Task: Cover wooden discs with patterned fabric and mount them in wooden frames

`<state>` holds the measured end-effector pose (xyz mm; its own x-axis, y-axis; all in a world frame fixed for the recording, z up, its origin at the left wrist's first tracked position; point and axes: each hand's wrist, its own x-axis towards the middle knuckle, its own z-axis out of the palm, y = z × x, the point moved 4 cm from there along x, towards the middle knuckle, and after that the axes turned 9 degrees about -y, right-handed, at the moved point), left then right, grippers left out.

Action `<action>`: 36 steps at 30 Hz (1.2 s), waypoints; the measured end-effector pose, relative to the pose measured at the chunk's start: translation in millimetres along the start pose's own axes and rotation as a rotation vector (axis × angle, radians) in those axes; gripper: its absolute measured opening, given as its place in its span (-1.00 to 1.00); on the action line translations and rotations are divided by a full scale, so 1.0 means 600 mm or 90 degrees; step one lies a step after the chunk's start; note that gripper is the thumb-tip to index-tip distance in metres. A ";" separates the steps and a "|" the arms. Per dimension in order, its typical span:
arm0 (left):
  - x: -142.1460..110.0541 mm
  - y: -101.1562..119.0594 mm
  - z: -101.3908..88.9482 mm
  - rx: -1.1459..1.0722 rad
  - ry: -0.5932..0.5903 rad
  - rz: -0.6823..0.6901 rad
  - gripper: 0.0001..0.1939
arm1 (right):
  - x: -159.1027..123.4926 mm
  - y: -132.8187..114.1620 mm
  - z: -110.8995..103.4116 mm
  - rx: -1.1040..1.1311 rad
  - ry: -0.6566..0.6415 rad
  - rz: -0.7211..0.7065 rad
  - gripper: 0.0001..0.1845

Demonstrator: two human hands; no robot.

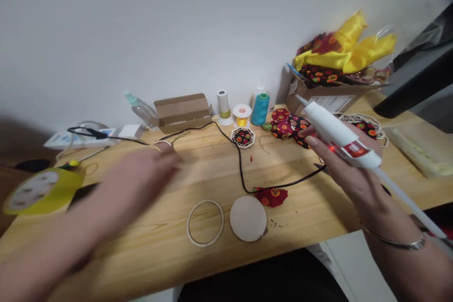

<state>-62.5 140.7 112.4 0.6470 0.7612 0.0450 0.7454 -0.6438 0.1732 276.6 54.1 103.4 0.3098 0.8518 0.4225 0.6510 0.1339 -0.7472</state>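
Watching from my remote station, I have a honey-toned wooden table (pixel 155 250) across the lower frame, with a cardboard box (pixel 311 96) of yellow satin (pixel 348 45) at upper right. A cardboard carton (pixel 182 112), a clear spray bottle (pixel 140 109) and a teal thread cone (pixel 260 109) stand along the wall side of the table. My right hand (pixel 341 163), at right of frame, is clenched around a white hot glue gun (pixel 334 127), its nozzle aimed toward the upper left and a white glue stick (pixel 406 203) reaching toward the lower right. My left hand (pixel 138 181) is blurred over the table at centre left — I cannot tell whether it grasps anything. A black cord (pixel 240 170) winds across the table to the gun. Below centre, a thin pale ring (pixel 193 226) lies just beside a cream disc (pixel 247 218), with a red printed fabric scrap (pixel 271 197) near the disc.
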 end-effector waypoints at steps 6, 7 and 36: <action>-0.025 0.236 0.152 0.047 0.071 0.165 -0.86 | 0.010 0.001 -0.004 0.092 -0.012 0.030 -0.68; -0.021 0.252 0.166 0.049 0.085 0.170 -0.90 | 0.011 -0.002 -0.005 0.094 -0.016 0.029 -0.68; 0.004 0.193 0.138 -1.050 -0.160 -0.389 -0.75 | 0.039 0.093 0.010 0.021 0.039 0.020 -0.68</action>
<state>38.7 61.5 51.2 0.4907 0.7082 -0.5076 0.0484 0.5595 0.8274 316.0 84.4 68.4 0.3719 0.8235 0.4284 0.6178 0.1248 -0.7764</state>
